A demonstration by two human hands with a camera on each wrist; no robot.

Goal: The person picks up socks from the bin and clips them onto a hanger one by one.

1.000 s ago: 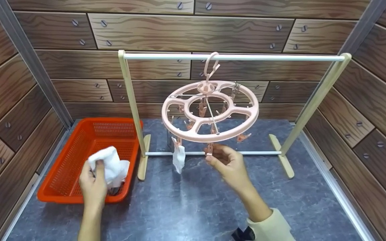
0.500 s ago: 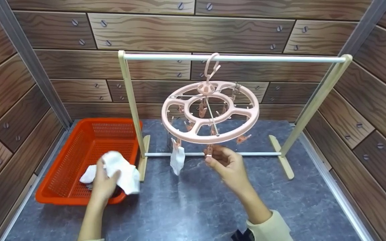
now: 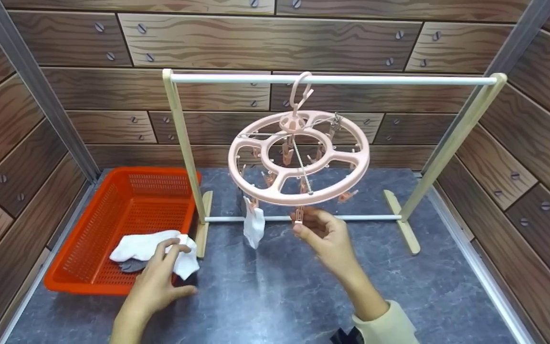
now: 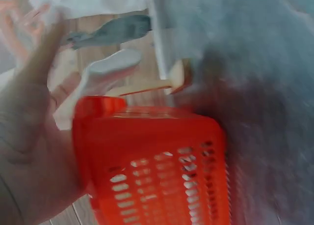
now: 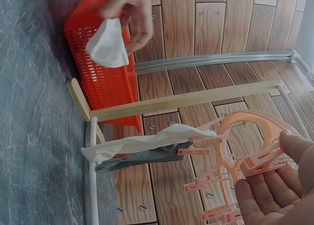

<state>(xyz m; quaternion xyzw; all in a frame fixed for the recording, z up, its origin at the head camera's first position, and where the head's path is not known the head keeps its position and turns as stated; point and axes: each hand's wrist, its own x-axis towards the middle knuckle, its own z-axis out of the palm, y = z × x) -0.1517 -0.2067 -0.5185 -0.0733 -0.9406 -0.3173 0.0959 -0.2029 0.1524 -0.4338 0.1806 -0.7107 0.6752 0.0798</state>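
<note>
White sock (image 3: pixel 153 246) lies draped over the near right corner of the orange basket (image 3: pixel 89 248), which sits at the left on the grey table (image 3: pixel 275 296). In the head view the left hand (image 3: pixel 158 282) grips this sock with curled fingers at the basket's rim. The right hand (image 3: pixel 325 234) pinches a pink clip (image 3: pixel 298 213) hanging under the near edge of the round pink clip hanger (image 3: pixel 299 157), which hooks on the top bar of the wooden rack (image 3: pixel 332 80). Another white sock (image 3: pixel 254 224) hangs from a clip at the hanger's left.

From the left wrist, blurred: the left hand (image 4: pixel 29 136) beside the basket (image 4: pixel 157 166), its hold not clear here.

From the right wrist, the right hand (image 5: pixel 274 185) has thumb and fingers closed on the clip (image 5: pixel 257 162); the hung sock (image 5: pixel 147 141) stretches out from its own clip, and far off the left hand (image 5: pixel 132 14) holds the white sock (image 5: pixel 108 45) against the basket (image 5: pixel 100 63).
</note>
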